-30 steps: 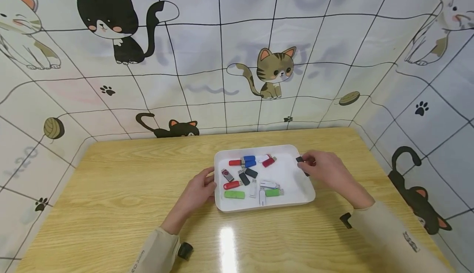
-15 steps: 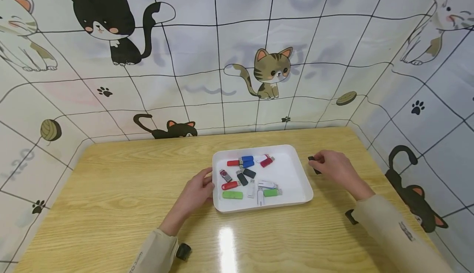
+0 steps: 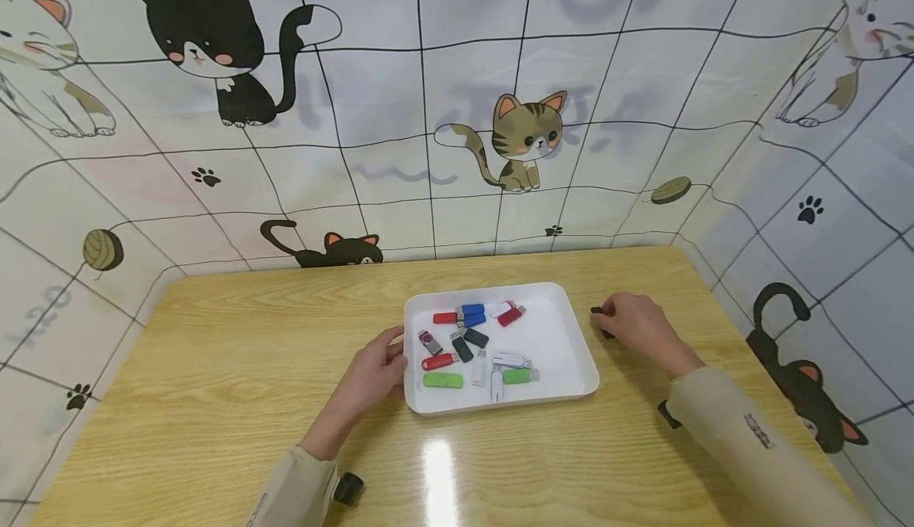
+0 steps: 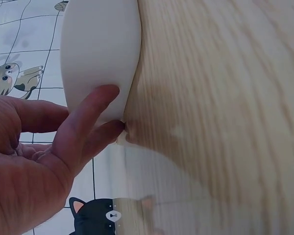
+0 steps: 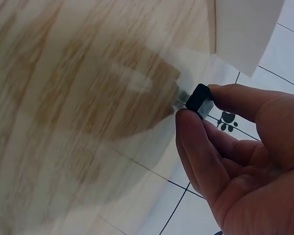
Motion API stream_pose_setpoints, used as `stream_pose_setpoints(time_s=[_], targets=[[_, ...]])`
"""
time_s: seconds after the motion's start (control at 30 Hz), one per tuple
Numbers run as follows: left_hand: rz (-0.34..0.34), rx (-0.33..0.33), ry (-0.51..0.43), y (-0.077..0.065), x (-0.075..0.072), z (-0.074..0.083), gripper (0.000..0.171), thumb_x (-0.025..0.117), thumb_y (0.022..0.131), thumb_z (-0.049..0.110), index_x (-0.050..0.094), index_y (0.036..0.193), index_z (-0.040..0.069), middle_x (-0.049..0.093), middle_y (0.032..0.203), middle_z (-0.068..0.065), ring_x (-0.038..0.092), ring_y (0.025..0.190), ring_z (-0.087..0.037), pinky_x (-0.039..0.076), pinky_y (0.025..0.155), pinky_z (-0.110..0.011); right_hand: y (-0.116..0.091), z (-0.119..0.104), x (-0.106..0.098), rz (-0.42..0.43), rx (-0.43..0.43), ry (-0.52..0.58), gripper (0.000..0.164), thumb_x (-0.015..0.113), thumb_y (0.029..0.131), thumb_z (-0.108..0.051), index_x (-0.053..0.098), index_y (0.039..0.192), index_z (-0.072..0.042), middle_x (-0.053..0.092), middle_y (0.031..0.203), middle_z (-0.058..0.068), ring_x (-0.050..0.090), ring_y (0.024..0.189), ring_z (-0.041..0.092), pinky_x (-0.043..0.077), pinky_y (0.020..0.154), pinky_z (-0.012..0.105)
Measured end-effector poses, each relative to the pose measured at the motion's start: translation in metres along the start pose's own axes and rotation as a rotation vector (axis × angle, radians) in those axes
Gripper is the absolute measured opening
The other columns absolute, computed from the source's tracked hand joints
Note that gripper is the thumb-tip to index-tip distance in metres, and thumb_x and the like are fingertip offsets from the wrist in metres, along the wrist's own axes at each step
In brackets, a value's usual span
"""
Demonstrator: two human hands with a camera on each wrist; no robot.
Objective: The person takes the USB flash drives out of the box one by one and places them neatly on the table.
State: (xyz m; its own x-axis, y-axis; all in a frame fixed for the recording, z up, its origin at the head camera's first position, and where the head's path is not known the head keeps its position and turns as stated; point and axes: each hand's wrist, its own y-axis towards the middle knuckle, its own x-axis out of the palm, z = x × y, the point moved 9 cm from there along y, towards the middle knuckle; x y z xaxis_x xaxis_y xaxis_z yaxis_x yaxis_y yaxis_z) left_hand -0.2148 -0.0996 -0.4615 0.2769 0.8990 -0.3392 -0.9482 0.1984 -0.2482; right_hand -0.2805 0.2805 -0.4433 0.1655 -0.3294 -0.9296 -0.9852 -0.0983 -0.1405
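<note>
A white tray holds several USB flash drives in red, blue, green, white and black, lying loosely toward its left and middle. My left hand holds the tray by its left side. In the left wrist view the thumb lies on the tray's outer wall, and one fingertip goes out of sight behind it. Right of the tray, my right hand pinches a black USB flash drive between thumb and fingers. Its metal end faces the palm in the right wrist view.
The tray stands on a wood-grain table. Behind and beside it hangs a white grid-patterned cloth printed with cats. A black wrist strap piece hangs by the left sleeve.
My right hand has carried the black flash drive off the tray's right edge to above the table, then stayed there. The tray has shifted slightly left together with my left hand.
</note>
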Motion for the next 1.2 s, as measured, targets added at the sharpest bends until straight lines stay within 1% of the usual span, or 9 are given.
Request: stream_pose_setpoints(time_s=[0.17,0.3,0.5,0.73,0.97,1.0,1.07,1.13,1.2], targets=[[0.017,0.0,-0.005,-0.003,-0.002,0.0,0.054,0.049,0.096,0.001,0.034,0.148,-0.001,0.05,0.137,-0.025,0.06,0.11,-0.031,0.056,0.067,-0.035,0.0,-0.002,0.001,0.012,-0.005,-0.016,0.035,0.061,0.089,-0.025,0.046,0.058,-0.014,0.035,0.054,-0.004,0.035,0.051,0.013,0.027,0.049,0.028],[0.033,-0.005,0.036,-0.003,-0.004,0.0,0.058,0.05,0.094,0.002,0.033,0.148,-0.003,0.051,0.136,-0.024,0.059,0.112,-0.03,0.056,0.069,-0.035,0.0,-0.003,0.001,0.022,-0.007,-0.029,0.039,0.06,0.088,-0.023,0.04,0.054,-0.015,0.031,0.051,-0.004,0.032,0.048,0.012,0.027,0.048,0.027],[0.03,-0.018,0.047,-0.002,-0.005,-0.004,0.064,0.052,0.09,0.003,0.029,0.149,-0.005,0.049,0.138,-0.025,0.058,0.114,-0.031,0.056,0.066,-0.034,0.001,-0.004,0.001,0.017,-0.002,-0.043,0.033,0.061,0.088,-0.022,0.05,0.058,-0.012,0.038,0.053,-0.002,0.037,0.05,0.014,0.029,0.049,0.028],[0.033,-0.006,0.016,-0.003,-0.006,-0.007,0.059,0.053,0.094,0.008,0.033,0.147,-0.006,0.051,0.135,-0.025,0.058,0.114,-0.033,0.056,0.062,-0.033,0.003,-0.003,0.004,0.008,0.009,-0.053,0.027,0.061,0.089,-0.024,0.06,0.068,-0.007,0.047,0.059,0.002,0.042,0.053,0.016,0.031,0.05,0.029],[0.041,-0.019,0.064,-0.002,-0.006,-0.008,0.056,0.051,0.095,0.007,0.036,0.146,-0.006,0.051,0.136,-0.024,0.057,0.116,-0.032,0.056,0.065,-0.033,-0.001,-0.002,0.001,0.022,0.007,-0.049,0.039,0.062,0.089,-0.03,0.047,0.057,-0.013,0.034,0.052,-0.004,0.034,0.049,0.012,0.027,0.047,0.027],[0.043,-0.022,0.074,-0.002,-0.006,-0.008,0.055,0.052,0.095,0.008,0.036,0.146,-0.006,0.051,0.136,-0.024,0.056,0.116,-0.032,0.056,0.065,-0.033,-0.002,-0.002,-0.001,0.025,0.011,-0.04,0.038,0.062,0.089,-0.03,0.048,0.059,-0.012,0.036,0.052,-0.003,0.034,0.05,0.012,0.028,0.048,0.028],[0.041,-0.021,0.083,-0.002,-0.006,-0.008,0.055,0.051,0.095,0.007,0.036,0.146,-0.006,0.051,0.136,-0.024,0.056,0.116,-0.032,0.056,0.066,-0.033,-0.006,-0.003,-0.007,0.04,0.017,-0.033,0.034,0.061,0.09,-0.032,0.058,0.068,-0.006,0.049,0.058,0.002,0.041,0.052,0.014,0.034,0.049,0.03],[0.041,-0.02,0.095,-0.002,-0.006,-0.007,0.055,0.051,0.095,0.008,0.036,0.146,-0.006,0.051,0.136,-0.023,0.056,0.116,-0.032,0.056,0.067,-0.033,-0.009,-0.006,-0.015,0.061,0.015,-0.029,0.035,0.06,0.091,-0.033,0.067,0.086,0.001,0.063,0.074,0.011,0.053,0.061,0.02,0.043,0.056,0.035],[0.043,-0.016,0.106,-0.002,-0.006,-0.007,0.055,0.051,0.095,0.008,0.036,0.146,-0.006,0.052,0.136,-0.023,0.056,0.116,-0.032,0.056,0.067,-0.033,-0.013,-0.012,-0.024,0.092,-0.004,-0.028,0.042,0.061,0.092,-0.033,0.067,0.104,0.007,0.067,0.092,0.018,0.059,0.073,0.026,0.048,0.065,0.042]])
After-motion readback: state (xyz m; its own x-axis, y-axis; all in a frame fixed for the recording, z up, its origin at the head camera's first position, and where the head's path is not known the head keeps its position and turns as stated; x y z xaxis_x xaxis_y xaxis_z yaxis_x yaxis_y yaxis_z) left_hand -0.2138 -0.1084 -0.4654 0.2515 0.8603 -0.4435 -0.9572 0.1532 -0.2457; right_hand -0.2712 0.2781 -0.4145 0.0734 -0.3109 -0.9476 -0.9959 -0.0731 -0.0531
